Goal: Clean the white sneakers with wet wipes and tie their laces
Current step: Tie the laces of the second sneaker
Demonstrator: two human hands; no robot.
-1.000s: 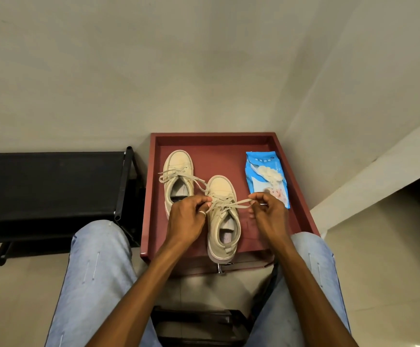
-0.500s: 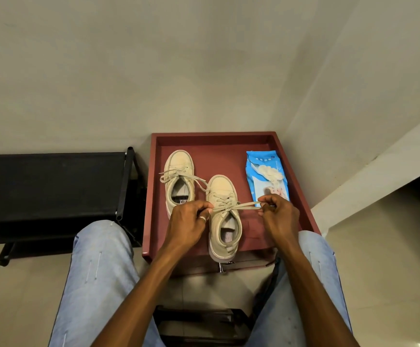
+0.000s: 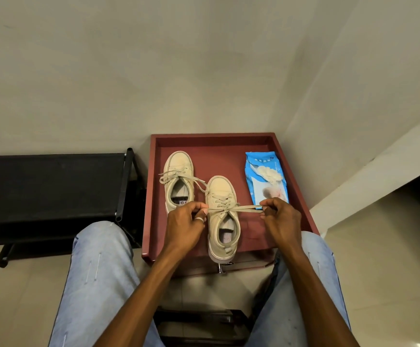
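Your left hand [image 3: 186,221] and right hand [image 3: 281,216] each pinch one end of the lace [image 3: 244,208] in the grip, drawn taut across the sneaker [image 3: 222,229] at the surface's [image 3: 229,146] near edge. Judge this knot unfinished; the second sneaker [image 3: 178,166], toward the far-left corner, shows slack laces of uncertain tie.

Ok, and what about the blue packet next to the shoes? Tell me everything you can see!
The blue packet is a soft, shiny plastic pouch with white patches and tiny print. Something white and crumpled, perhaps a wipe, sits on top. It lies flat on the right side of the red tray, apart from the nearer sneaker. The right hand, pinching a lace, covers its near end; whether they touch cannot be told.
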